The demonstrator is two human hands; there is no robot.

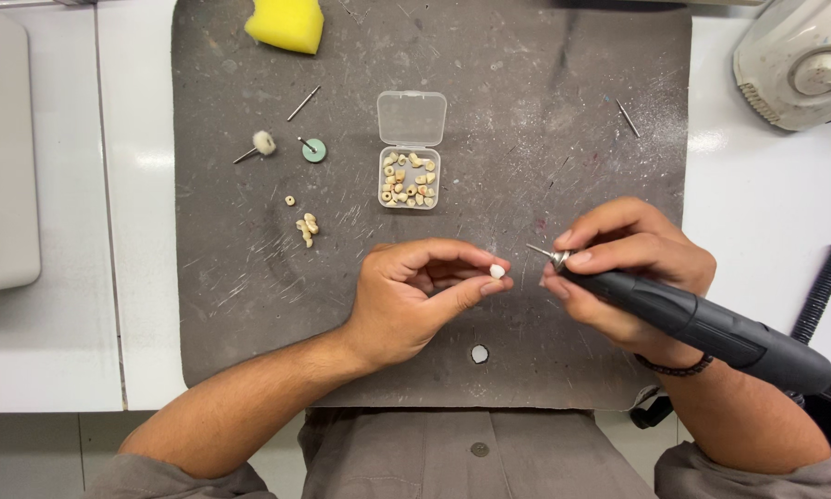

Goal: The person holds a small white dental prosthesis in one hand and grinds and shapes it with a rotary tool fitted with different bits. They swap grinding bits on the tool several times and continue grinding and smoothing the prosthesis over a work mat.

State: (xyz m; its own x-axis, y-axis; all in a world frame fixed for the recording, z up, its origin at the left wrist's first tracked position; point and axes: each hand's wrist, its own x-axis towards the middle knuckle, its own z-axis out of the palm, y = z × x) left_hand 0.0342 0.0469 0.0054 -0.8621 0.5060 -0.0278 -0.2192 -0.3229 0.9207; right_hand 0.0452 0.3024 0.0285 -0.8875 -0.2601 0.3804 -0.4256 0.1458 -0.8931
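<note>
The left hand (pixel 422 294) is lying low over the dark work mat (pixel 563 139), forearm coming in from 7 o'clock, palm turned up and inward with the fingers curled. Its grip is pinching a small white tooth-shaped piece (pixel 497 271) between thumb and forefinger, at the hand's 3 o'clock tip. The right hand (pixel 630 268) is sitting at 3 o'clock of that piece, wrist banded by a dark bracelet (pixel 679 368), fingers wrapping pen-style and pressing together around a black rotary handpiece (pixel 711 328). The handpiece's thin metal bur (pixel 539 250) is pointing toward 10 o'clock, just beside the white piece but apart from it. At 12 o'clock of the left hand, an open clear plastic box (pixel 410 152) is holding more small cream pieces. A few loose ones (pixel 306 226) are lying at 10 o'clock, with polishing bits (pixel 286 143) and a yellow sponge (pixel 286 23) beyond. The mat is resting on the white counter (pixel 138 277).
</note>
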